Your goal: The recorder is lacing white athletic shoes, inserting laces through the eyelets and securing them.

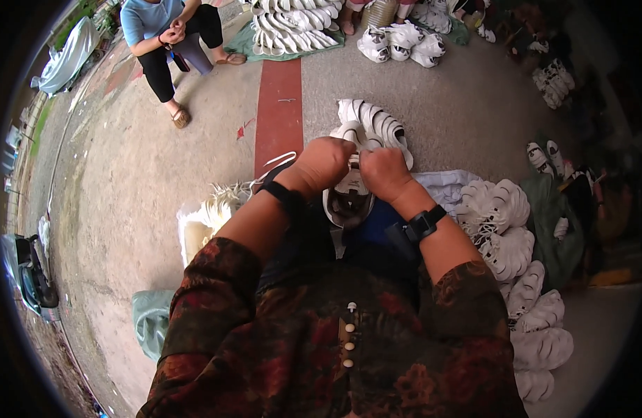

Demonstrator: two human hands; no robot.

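The white shoe sits in my lap against the dark blue fabric, opening toward me, and I have both hands on its upper front: my left hand is curled closed over the toe side, my right hand closed and pinching at the same spot, knuckles touching. A row of white shoes lies just beyond on the concrete floor, a heap of white shoes at my right, and a seated person faces me well apart.

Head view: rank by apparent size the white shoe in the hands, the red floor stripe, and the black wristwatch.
1. red floor stripe
2. white shoe, though it is nearer the camera, so unsure
3. black wristwatch
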